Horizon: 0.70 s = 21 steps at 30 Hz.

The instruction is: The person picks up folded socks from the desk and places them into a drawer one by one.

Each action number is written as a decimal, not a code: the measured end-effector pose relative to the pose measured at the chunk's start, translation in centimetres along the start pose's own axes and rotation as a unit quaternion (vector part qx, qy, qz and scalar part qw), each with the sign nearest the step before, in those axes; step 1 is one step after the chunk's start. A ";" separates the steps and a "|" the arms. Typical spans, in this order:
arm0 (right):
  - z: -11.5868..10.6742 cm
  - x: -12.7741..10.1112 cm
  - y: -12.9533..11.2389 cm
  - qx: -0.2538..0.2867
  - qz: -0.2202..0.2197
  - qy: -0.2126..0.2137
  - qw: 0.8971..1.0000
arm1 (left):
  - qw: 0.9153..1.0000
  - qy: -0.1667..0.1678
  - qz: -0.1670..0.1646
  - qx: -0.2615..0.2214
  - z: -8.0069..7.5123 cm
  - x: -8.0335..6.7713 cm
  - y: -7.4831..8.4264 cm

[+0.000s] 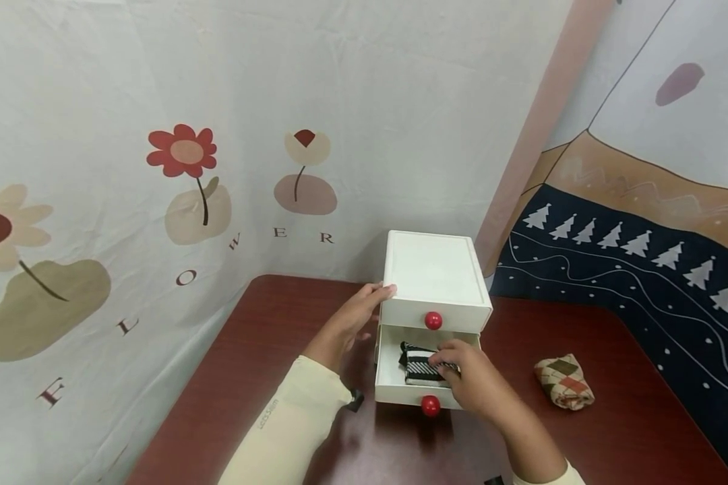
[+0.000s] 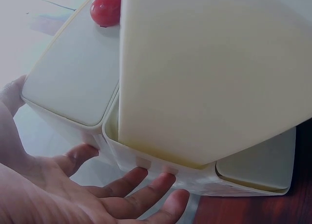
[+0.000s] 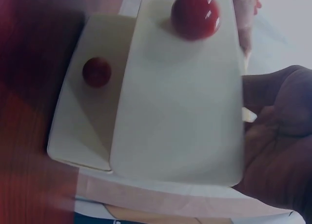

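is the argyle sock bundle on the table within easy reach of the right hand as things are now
Probably yes. The argyle sock bundle lies in the open on the table, right of the right hand, with nothing between them. That hand now holds the striped socks in the open lower drawer.

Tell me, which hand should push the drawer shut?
Probably the right hand: it is already in the open drawer, on the striped sock, close to the knob. The left hand touches the box.
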State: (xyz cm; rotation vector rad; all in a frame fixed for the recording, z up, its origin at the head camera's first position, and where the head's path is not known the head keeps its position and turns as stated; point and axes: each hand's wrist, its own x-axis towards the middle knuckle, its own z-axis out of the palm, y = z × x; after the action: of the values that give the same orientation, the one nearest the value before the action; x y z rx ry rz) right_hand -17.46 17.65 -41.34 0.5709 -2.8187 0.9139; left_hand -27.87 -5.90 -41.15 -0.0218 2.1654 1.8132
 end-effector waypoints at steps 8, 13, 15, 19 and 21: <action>0.9 -2.4 -2.4 0.014 -0.014 0.192 0.981 | 1.000 -0.004 0.003 -0.001 -0.2 0.0 0.1; 2.0 -4.1 -3.3 0.085 0.044 0.285 0.954 | 1.000 -0.006 0.004 -0.008 -0.2 0.0 0.1; 2.6 -4.9 -3.5 0.121 0.087 0.297 0.943 | 1.000 -0.006 0.002 -0.011 -0.2 0.0 0.1; 3.6 -5.9 -3.6 0.143 0.149 0.297 0.932 | 1.000 -0.005 0.007 -0.011 -0.2 0.1 0.0; 4.1 -6.1 -3.4 0.132 0.163 0.286 0.935 | 1.000 -0.004 0.007 -0.011 -0.2 0.1 0.0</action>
State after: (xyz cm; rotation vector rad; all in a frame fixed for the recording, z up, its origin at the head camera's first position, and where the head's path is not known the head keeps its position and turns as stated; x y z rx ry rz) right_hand -10.53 14.65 -44.22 -0.1453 -2.2998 1.2784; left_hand -28.04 -6.04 -41.19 -0.0048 2.1467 1.8413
